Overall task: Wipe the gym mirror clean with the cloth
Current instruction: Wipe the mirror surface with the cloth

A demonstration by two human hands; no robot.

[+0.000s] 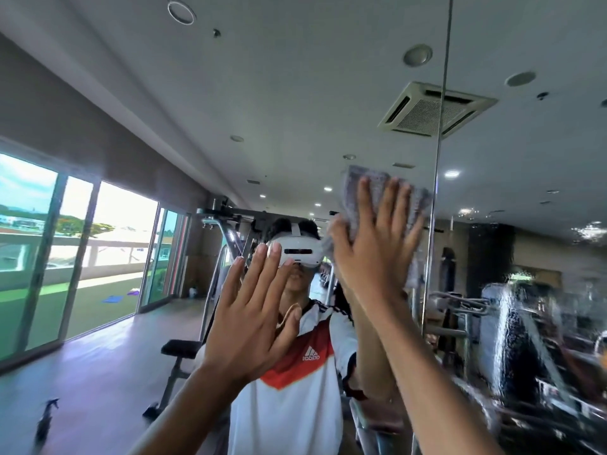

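Your right hand [371, 251], fingers spread, presses the grey cloth [377, 188] flat on the mirror [295, 93]. Streaked glass [525, 323] lies rightward, past the seam [441, 110]; your left hand [249, 310] is spread, empty.

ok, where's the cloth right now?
Head view, right of centre: the grey cloth is pressed flat on the mirror under the right hand, just left of the vertical seam.
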